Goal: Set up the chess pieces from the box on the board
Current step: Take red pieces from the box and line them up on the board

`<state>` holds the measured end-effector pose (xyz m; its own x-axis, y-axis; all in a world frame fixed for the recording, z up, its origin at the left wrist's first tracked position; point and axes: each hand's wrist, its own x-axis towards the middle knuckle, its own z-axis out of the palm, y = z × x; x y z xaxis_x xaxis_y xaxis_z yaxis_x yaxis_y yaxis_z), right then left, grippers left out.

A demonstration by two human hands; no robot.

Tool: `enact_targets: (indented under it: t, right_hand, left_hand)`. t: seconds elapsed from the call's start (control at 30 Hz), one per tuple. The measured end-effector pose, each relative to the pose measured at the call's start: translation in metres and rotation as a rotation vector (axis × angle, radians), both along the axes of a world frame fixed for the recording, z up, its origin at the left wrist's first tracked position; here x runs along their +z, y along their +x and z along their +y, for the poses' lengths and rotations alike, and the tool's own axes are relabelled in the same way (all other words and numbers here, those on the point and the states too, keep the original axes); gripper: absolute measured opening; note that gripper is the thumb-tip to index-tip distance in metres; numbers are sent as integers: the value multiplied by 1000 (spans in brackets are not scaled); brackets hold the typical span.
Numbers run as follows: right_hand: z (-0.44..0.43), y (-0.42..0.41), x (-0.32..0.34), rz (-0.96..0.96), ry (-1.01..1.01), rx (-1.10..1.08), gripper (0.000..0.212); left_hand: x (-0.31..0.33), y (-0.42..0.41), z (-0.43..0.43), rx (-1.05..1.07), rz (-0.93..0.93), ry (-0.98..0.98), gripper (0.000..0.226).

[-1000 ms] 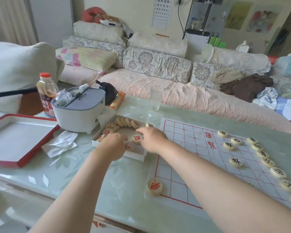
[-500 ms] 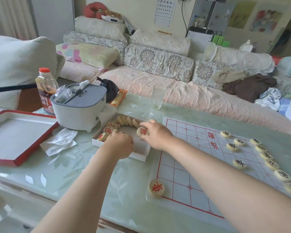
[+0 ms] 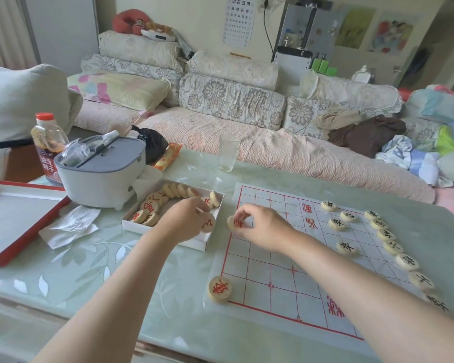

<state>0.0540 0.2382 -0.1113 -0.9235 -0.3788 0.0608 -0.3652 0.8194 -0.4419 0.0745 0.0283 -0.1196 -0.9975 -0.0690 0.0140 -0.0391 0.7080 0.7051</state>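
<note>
The right hand (image 3: 262, 227) pinches a pale round red-lettered wooden piece (image 3: 233, 222) over the red-gridded paper board's (image 3: 281, 260) left edge, while the left hand (image 3: 185, 222) grips another such disc (image 3: 207, 223) above the shallow white cardboard box (image 3: 168, 233) at nine o'clock. I judge the red side's placing barely begun: one red piece (image 3: 219, 288) sits at the seven o'clock corner, black ones (image 3: 393, 246) line three o'clock. Next, each disc needs setting squarely on an intersection; the grey lidded pot (image 3: 100, 174) beyond the box stands clear.

Soft daylight, bright overall, slightly washed out. Source seems upper left of frame, curtain side. Glossy tabletop (image 3: 95, 279) shows pale sheen at lower left and centre top. Shadows faint, diffuse under forearms. Wide-angle bend at edges; wall lines lean at upper right. Far right background soft. Hands (image 3: 262, 226) mildly smeared. Compression softens fine detail throughout.
</note>
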Motion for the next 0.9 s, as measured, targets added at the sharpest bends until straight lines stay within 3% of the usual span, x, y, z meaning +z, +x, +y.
enact_targets:
  t: [0.1, 0.23, 0.37, 0.5, 0.63, 0.7, 0.8, 0.9]
  right_hand:
    - [2, 15, -16, -38, 83, 57, 32]
    - [2, 21, -25, -16, 21, 25, 32]
    - [2, 22, -34, -19, 64, 83, 22]
    - [7, 20, -32, 20, -98, 28, 13]
    - [12, 23, -16, 53, -266, 16, 22]
    - [16, 27, -8, 54, -309, 9, 30]
    - [25, 30, 3, 63, -308, 0, 32]
    - [39, 33, 8, 81, -270, 8, 29]
  left_hand:
    - [0, 2, 7, 26, -33, 246, 19]
    - [2, 6, 9, 31, -104, 502, 26]
    - [2, 13, 7, 13, -149, 548, 29]
    - [7, 19, 7, -1, -148, 514, 20]
    - [13, 21, 18, -41, -147, 503, 13]
    - [15, 21, 27, -59, -169, 520, 22]
    - [17, 19, 45, -97, -206, 596, 5]
    - [18, 17, 64, -124, -208, 609, 11]
